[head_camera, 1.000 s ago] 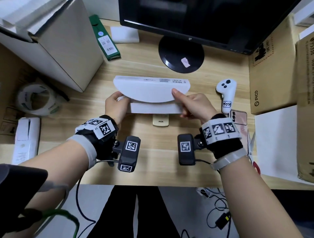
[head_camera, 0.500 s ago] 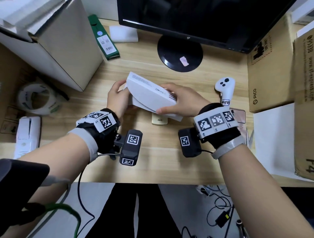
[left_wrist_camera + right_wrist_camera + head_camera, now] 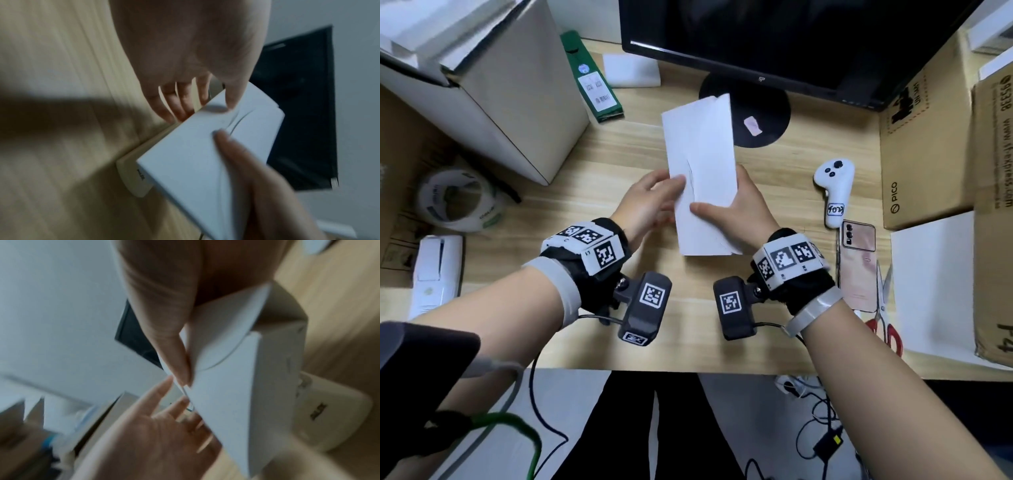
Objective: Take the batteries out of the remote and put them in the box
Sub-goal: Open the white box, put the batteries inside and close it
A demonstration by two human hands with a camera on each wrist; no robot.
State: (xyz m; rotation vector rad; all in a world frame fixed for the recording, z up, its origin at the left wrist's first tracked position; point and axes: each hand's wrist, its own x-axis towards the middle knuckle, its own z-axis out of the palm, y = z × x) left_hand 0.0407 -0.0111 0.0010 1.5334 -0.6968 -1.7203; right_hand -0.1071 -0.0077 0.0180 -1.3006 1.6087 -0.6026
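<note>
Both hands hold a flat white box [image 3: 700, 171] above the desk, its long side pointing away from me and its curved flap lying flat. My left hand [image 3: 654, 198] pinches the box's left edge, thumb on top and fingers below. My right hand [image 3: 736, 212] grips the right edge with the thumb across the top. The cream remote [image 3: 133, 175] lies on the desk under the box [image 3: 195, 154]. It is hidden in the head view, but its end [image 3: 329, 415] shows in the right wrist view. No batteries are visible.
A monitor stand [image 3: 760, 116] stands just beyond the box. A white controller [image 3: 834, 185], a phone [image 3: 858, 263] and scissors [image 3: 883, 308] lie to the right, before cardboard cartons [image 3: 924, 137]. A large white carton [image 3: 493, 96], a green box [image 3: 592, 78] and a tape roll [image 3: 457, 202] are at the left.
The box has been turned from lying crosswise to pointing away from me, and its raised flap is now down. It now covers the remote in the head view.
</note>
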